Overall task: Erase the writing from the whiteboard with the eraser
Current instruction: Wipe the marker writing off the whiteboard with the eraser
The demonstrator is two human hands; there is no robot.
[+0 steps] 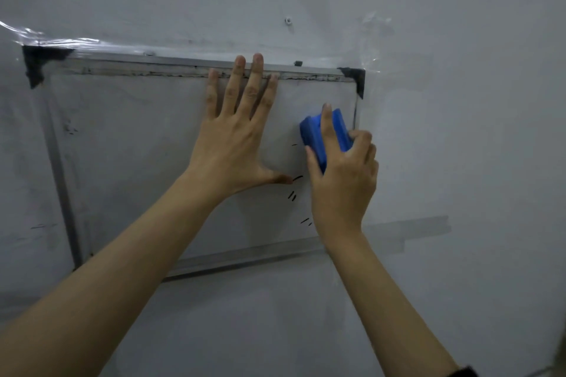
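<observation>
Blue eraser (324, 131) pressed against whiteboard (137, 147) near its top-right corner, tilted. Right hand (344, 174) wrapped around eraser from below: index finger along its back, thumb on left edge, other fingers curled at right edge. Black writing (293, 194) remnants on whiteboard just left of right hand. Left hand (235, 138) spread flat on whiteboard, left of eraser, fingertips over top frame.

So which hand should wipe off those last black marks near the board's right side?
Right. The right hand already grips the blue eraser just above the remaining marks; the left hand lies flat and open on the whiteboard.
</observation>
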